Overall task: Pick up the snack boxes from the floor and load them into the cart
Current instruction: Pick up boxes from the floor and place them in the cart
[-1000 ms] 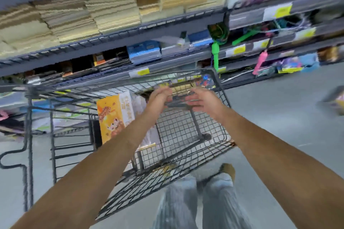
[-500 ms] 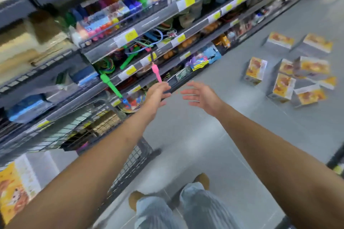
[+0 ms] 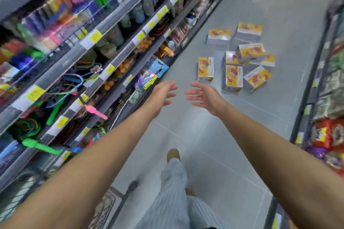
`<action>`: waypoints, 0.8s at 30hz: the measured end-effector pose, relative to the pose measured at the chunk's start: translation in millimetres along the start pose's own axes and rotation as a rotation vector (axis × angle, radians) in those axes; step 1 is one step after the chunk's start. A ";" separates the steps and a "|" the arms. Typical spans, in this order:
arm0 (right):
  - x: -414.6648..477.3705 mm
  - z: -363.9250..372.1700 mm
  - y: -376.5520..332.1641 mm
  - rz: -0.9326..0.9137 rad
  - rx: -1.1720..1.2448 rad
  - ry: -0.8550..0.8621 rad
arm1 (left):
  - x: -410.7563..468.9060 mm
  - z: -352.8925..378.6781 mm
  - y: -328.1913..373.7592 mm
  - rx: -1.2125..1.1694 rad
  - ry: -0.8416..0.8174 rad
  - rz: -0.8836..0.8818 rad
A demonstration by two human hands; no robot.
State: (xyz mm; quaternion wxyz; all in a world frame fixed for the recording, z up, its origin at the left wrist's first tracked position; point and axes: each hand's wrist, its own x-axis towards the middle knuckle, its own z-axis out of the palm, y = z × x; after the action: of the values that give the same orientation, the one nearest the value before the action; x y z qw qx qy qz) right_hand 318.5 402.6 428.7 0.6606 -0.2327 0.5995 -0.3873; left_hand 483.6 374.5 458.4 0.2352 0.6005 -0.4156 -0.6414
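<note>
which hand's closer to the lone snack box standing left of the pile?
Right. The right hand hovers just short of the lone snack box, open, no contact; the left hand is off to its left, nearer the shelves.

**Store aisle flanked by shelving**

A pale grey tiled floor (image 3: pixel 247 122) is seen running up the aisle. On the left it is bordered by grey shelving (image 3: pixel 55 67), which is crowded with blurred, colourful goods and fronted with yellow price labels (image 3: pixel 95 35). On the right, a dark-framed rack (image 3: pixel 309 87) is stocked with packets (image 3: pixel 323 135). The aisle is evenly lit.
</note>
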 end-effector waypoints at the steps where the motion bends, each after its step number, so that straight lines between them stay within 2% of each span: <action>1: 7.4 -12.1 -5.1 -0.001 0.004 0.019 | 12.9 9.7 8.6 0.020 -0.017 0.001; 16: 158.6 -208.8 -145.6 0.028 0.192 0.344 | 255.6 188.2 153.5 0.195 -0.335 -0.074; 24: 192.5 -292.2 -186.6 0.072 0.305 0.437 | 328.1 282.5 218.7 0.350 -0.466 -0.099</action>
State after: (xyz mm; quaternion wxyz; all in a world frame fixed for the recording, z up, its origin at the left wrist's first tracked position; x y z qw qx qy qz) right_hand -12.7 185.9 404.5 0.5565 -0.0199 0.6705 -0.4902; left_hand 112.4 63.6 429.4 -0.0053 0.4882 -0.5328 -0.6912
